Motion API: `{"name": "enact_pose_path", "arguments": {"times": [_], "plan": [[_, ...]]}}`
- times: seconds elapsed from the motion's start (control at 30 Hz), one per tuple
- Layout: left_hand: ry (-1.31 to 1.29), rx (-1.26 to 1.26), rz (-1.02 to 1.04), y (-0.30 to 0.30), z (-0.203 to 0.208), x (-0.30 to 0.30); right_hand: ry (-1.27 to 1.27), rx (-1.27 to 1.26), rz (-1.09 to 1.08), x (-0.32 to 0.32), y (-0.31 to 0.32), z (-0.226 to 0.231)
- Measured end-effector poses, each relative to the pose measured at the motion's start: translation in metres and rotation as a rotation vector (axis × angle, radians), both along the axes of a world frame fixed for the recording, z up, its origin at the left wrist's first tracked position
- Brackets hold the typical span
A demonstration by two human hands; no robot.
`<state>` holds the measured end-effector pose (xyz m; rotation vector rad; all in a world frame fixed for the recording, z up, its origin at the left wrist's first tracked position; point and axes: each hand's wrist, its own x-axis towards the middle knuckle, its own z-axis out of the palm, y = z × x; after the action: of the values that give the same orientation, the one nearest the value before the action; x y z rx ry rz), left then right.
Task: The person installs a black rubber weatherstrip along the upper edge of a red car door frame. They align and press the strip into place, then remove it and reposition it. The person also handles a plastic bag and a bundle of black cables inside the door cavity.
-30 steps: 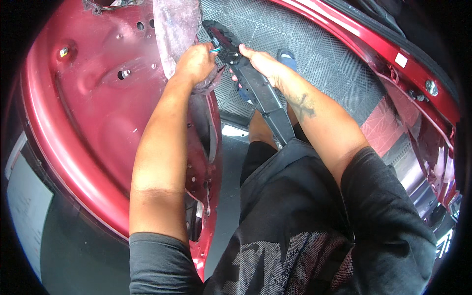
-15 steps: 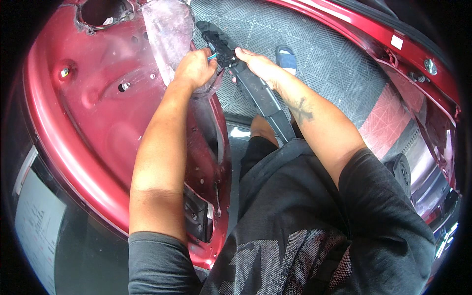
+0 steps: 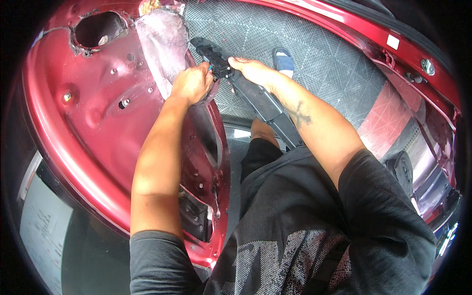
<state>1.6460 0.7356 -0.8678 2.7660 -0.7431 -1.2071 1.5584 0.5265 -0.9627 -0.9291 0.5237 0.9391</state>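
A long black plastic car trim piece point(image 3: 263, 105) lies slantwise between my hands, its near end against my shirt. My right hand point(image 3: 253, 73) is closed around it near the far end, thumb on top. At that end sits a blocky black part point(image 3: 214, 60). My left hand point(image 3: 191, 84) is closed against its left side, with a sliver of something blue point(image 3: 210, 68) showing at the fingers. Most of the blue thing is hidden. The red bare car door point(image 3: 113, 128) stands just left of the piece, with a torn whitish film point(image 3: 164, 42) hanging by my left hand.
A round speaker hole point(image 3: 98, 30) opens in the door's far part. The red car body sill point(image 3: 344, 37) curves along the right. Below is a grey textured mat floor point(image 3: 324, 64) with a red section point(image 3: 388, 115). A foot in a blue slide sandal point(image 3: 283, 61) stands on it.
My view has shifted slightly, so the door and hands sit a little lower. Both hands keep hold, and the blue sliver at my left fingers shows less than before.
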Motion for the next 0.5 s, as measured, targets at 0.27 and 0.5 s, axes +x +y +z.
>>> {"name": "enact_pose_path", "arguments": {"times": [0.27,0.5], "plan": [[0.082,-0.031,0.004,0.005,-0.005,0.008,0.09,-0.095,0.176,0.021,-0.004,0.014],[0.109,-0.036,0.047,0.005,-0.006,0.011,0.155,-0.039,0.18,0.015,-0.001,0.002]]}}
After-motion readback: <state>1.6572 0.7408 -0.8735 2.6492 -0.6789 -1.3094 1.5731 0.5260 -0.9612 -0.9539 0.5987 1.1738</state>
